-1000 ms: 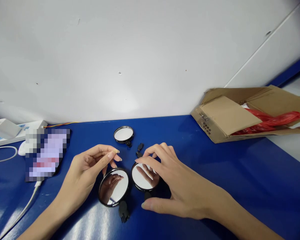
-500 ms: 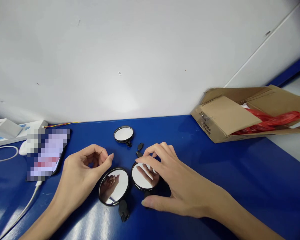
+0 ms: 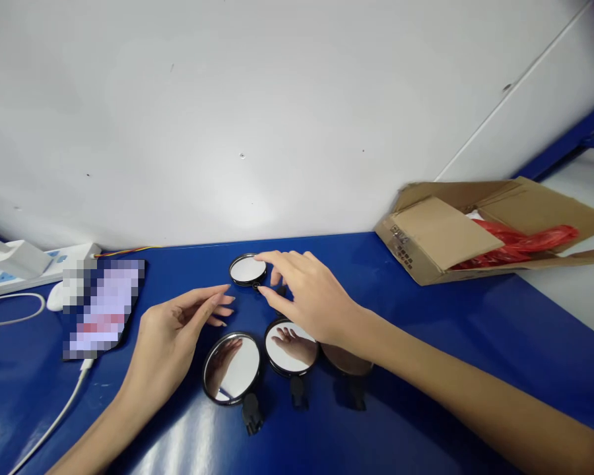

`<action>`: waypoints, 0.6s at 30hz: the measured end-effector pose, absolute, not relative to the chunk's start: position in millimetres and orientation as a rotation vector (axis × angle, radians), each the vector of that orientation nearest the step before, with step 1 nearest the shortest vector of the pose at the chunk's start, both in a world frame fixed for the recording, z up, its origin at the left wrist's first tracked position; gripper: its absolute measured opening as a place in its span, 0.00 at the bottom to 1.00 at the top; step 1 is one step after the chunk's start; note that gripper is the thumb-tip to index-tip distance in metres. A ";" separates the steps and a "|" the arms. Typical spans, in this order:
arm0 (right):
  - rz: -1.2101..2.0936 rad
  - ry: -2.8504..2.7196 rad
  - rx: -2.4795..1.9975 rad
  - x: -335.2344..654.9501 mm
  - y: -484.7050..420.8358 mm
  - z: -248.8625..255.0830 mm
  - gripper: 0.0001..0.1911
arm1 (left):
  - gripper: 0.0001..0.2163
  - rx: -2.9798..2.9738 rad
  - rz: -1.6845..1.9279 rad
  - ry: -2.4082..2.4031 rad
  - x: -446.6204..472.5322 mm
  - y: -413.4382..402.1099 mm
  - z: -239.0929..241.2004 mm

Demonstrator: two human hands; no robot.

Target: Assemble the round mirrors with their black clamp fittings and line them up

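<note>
My right hand [image 3: 311,290] reaches to the far round mirror [image 3: 247,269], thumb and index finger on either side of its right end, by the small black joint. My left hand [image 3: 183,323] hovers left of it, holding nothing, its fingers stretched and slightly apart. Nearer me lie a left round mirror [image 3: 231,368] and a middle round mirror [image 3: 292,348], both black-rimmed with black clip mounts pointing my way. Beneath my right wrist, a third round mirror [image 3: 349,361] is partly covered. A small black piece [image 3: 281,290] shows partly behind my right thumb.
On the blue table [image 3: 426,369], a cardboard box [image 3: 416,251] with a red plastic bag [image 3: 525,241] stands at the back right. At left are a phone [image 3: 106,307], a white cable [image 3: 54,422] and a power strip [image 3: 74,260]. A white wall [image 3: 277,119] rises behind.
My right hand has moved away from the middle mirror, up to the far mirror. The left hand's fingers have spread from a curl. A third near mirror now shows under my right wrist.
</note>
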State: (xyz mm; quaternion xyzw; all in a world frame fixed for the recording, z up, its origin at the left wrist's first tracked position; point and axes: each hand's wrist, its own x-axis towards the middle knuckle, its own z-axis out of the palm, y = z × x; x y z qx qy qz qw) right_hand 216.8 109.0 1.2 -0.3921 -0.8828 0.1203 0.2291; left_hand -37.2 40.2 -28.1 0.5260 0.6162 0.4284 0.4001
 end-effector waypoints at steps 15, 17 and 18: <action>0.104 -2.578 -1.196 176.9 122.6 -3.8 0.10 | 0.27 1.477 1.121 1.564 -35.1 35.4 -10.6; 0.139 -2.562 -1.195 178.7 122.8 -3.6 0.12 | 0.17 1.474 1.143 1.503 -34.6 37.6 -12.6; 0.160 -2.546 -1.194 180.2 123.2 -3.4 0.13 | 0.14 1.468 1.154 1.470 -34.2 38.6 -13.5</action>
